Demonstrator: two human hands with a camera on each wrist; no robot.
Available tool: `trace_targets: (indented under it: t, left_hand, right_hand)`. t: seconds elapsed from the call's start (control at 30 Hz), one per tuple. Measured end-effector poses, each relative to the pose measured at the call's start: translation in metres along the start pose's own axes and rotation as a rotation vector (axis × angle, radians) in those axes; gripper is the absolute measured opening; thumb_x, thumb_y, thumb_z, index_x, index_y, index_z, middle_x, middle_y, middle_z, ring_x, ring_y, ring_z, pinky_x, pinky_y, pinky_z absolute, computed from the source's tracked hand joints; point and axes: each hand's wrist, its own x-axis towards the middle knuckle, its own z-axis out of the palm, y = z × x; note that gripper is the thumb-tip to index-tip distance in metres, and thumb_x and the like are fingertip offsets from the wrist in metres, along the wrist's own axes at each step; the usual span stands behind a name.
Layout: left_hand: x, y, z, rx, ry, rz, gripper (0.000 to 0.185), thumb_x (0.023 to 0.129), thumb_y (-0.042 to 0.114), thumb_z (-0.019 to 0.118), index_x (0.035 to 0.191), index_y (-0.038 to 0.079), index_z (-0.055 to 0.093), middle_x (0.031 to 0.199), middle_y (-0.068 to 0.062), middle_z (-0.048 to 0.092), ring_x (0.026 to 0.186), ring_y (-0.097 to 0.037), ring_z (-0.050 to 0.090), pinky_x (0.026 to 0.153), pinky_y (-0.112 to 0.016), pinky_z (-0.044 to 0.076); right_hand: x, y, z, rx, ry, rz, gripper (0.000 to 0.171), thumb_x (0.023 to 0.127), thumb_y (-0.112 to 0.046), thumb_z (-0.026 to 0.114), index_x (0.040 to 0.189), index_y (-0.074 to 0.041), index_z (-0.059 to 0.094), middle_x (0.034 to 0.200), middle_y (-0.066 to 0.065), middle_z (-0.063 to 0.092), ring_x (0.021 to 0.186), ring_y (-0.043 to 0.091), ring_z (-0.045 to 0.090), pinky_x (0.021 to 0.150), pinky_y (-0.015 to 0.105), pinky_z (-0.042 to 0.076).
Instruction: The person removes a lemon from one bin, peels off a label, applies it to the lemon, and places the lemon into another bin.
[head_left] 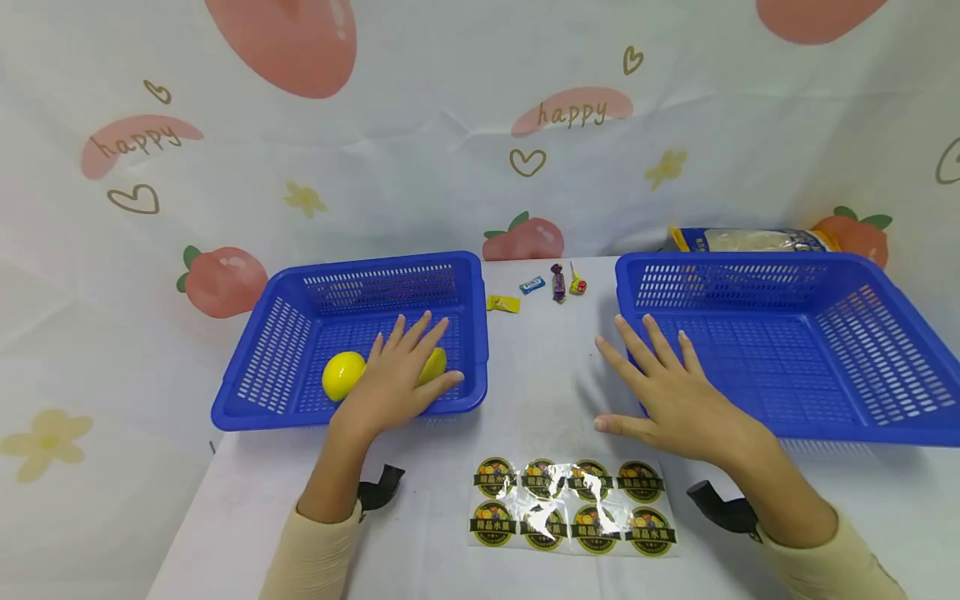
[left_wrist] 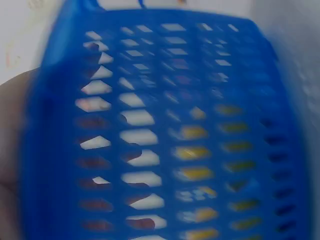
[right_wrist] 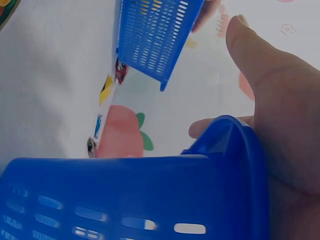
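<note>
My left hand (head_left: 393, 379) is spread, palm down, over the front right part of a blue plastic basket (head_left: 288, 419). Inside that basket lie a shiny yellow round fruit (head_left: 343, 376) and a second yellow fruit (head_left: 435, 365), partly hidden behind the hand. Over the left edge of another blue basket (head_left: 817, 367) hovers my right hand (head_left: 675, 408), fingers straight and apart, holding nothing. Its thumb (right_wrist: 260, 55) stands out above the basket rim in the right wrist view. The left wrist view is filled by the perforated basket wall (left_wrist: 55, 150), with yellow showing through the slots.
A clear sheet of round black-and-gold stickers (head_left: 573, 508) lies in front between the baskets. Toward the back are a yellow-wrapped candy (head_left: 503, 304), a blue one (head_left: 532, 285), a purple one (head_left: 558, 285) and a lollipop (head_left: 577, 286). A blue-and-yellow package (head_left: 757, 240) lies behind the right basket.
</note>
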Motion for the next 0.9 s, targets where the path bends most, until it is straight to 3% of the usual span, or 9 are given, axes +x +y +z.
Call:
trace_targets:
  t: [0.17,0.3,0.53,0.9]
  left_hand:
    - [0.010,-0.017,0.004,-0.079,0.006,-0.047,0.071,0.097,0.046,0.062,0.153,0.008,0.041,0.155,-0.016,0.040,0.143,-0.040,0.033,0.114,-0.059,0.026]
    - [0.012,-0.023,0.004,-0.102,-0.011,-0.089,0.066,0.094,0.038,0.069,0.149,0.006,0.048,0.146,-0.015,0.052,0.133,-0.037,0.047,0.110,-0.056,0.036]
    - [0.013,-0.023,0.003,-0.091,-0.067,-0.139,0.066,0.090,0.030,0.076,0.149,0.013,0.049,0.142,-0.014,0.056,0.128,-0.039,0.050,0.107,-0.062,0.035]
    - [0.013,-0.022,0.007,0.028,-0.133,-0.100,0.061,0.092,0.034,0.070,0.148,0.018,0.052,0.131,-0.014,0.063,0.110,-0.036,0.057,0.095,-0.059,0.041]
  right_hand:
    - [0.001,0.002,0.002,0.017,-0.025,0.015,0.094,0.092,-0.067,0.056,0.162,-0.015,0.019,0.167,0.011,-0.007,0.148,0.037,-0.018,0.110,0.069,-0.011]
    - [0.002,0.003,0.005,0.034,-0.029,0.019,0.095,0.091,-0.067,0.057,0.162,-0.016,0.019,0.167,0.011,-0.007,0.148,0.036,-0.018,0.111,0.069,-0.011]
    - [0.003,0.003,0.005,0.041,-0.017,0.010,0.096,0.090,-0.068,0.057,0.162,-0.017,0.019,0.167,0.013,-0.005,0.149,0.038,-0.016,0.111,0.070,-0.009]
    - [0.003,0.003,0.005,0.049,-0.014,0.010,0.096,0.089,-0.068,0.059,0.161,-0.014,0.024,0.167,0.015,-0.002,0.149,0.040,-0.015,0.110,0.071,-0.007]
